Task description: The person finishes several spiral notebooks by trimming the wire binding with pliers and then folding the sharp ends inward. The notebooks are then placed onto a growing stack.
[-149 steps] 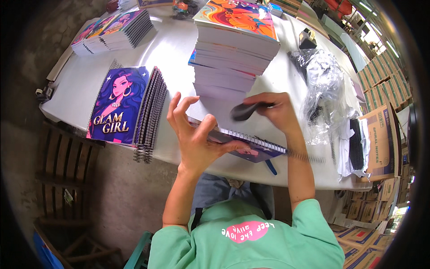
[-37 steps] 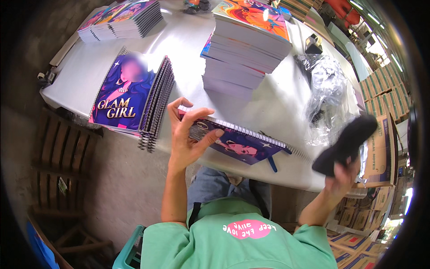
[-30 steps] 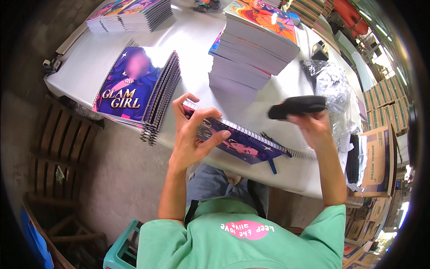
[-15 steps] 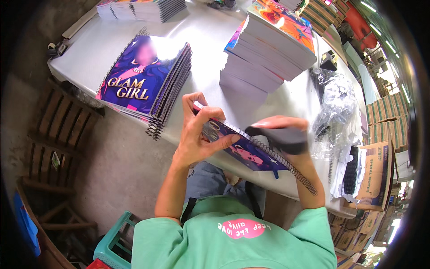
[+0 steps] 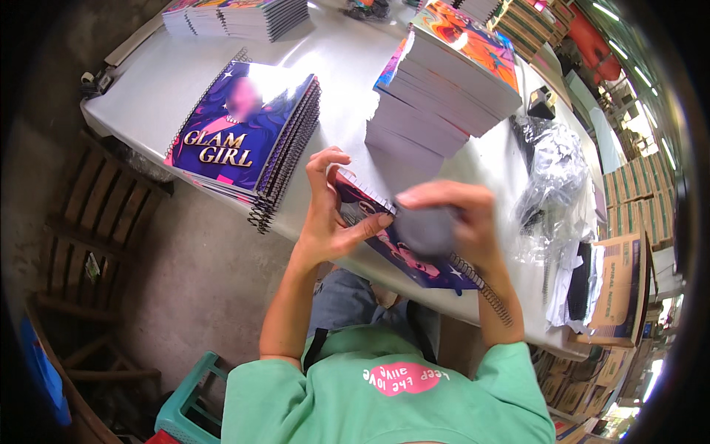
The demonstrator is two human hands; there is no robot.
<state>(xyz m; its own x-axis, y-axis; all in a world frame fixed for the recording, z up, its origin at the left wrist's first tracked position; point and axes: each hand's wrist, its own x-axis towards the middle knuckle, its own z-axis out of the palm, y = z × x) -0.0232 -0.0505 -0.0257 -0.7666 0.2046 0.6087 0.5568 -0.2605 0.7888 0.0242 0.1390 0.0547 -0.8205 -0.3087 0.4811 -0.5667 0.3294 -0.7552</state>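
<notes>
From the head view, the left hand (image 5: 325,222) is clamped on a notebook (image 5: 436,275), thumb flat against its glossy purple and pink cover, the other fingers bent up around its far corner. The notebook is tilted above the near edge of the table (image 5: 347,74), its white, notched binding edge slanting down to the right. A thin, springy wire coil (image 5: 466,268) runs along the lower part of that edge and sticks out past the end, across the right forearm. The right hand (image 5: 473,218) is closed on a dark, rounded pad (image 5: 423,231), right beside the binding edge; both are blurred, so I cannot tell whether pad and coil touch. The two hands are close together but not joined.

On the smooth white tabletop, a pile of coil-bound notebooks (image 5: 229,137) lies to the left, shiny covers up, dark spirals bunched along one side. A tall stack (image 5: 451,89) of thick white paper blocks under a bright orange cover stands beyond the hands. To the right are crumpled clear plastic (image 5: 551,166) and a brown cardboard carton (image 5: 617,288).
</notes>
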